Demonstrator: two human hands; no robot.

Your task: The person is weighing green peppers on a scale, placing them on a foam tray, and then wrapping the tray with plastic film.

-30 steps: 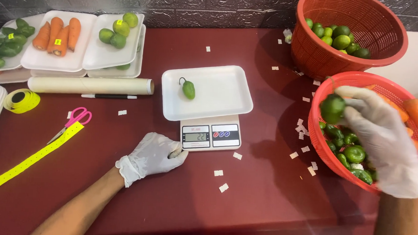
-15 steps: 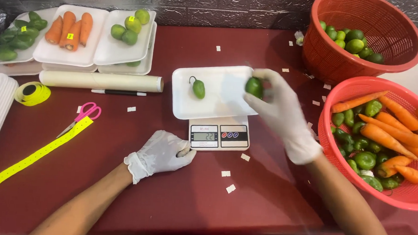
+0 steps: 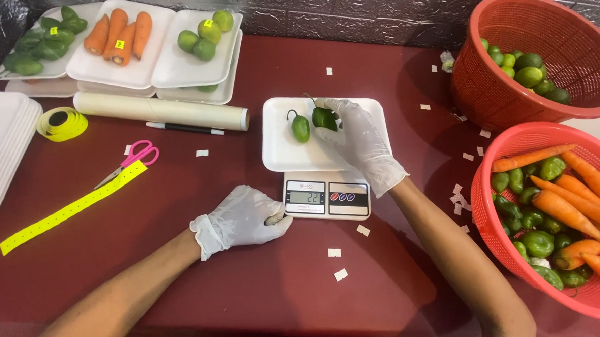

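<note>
- The left hand (image 3: 244, 218), gloved, was rested loosely curled on the table, nothing seen held, just left of the kitchen scale (image 3: 327, 198).
- A second green pepper (image 3: 324, 117), gripped by the right hand (image 3: 358, 141), was being set on the white foam tray (image 3: 280, 151) beside another pepper (image 3: 300, 128).
- Release was judged due next.

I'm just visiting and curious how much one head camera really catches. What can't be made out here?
- Green pepper under the right hand: partly covered by the gloved fingers.
- Left hand: curled, so whatever it may hold stays hidden.
- Basket of carrots and peppers: cut off by the right edge.
- Stack of white trays: cut off by the left edge.
- Lower trays under the filled ones: contents covered.
</note>
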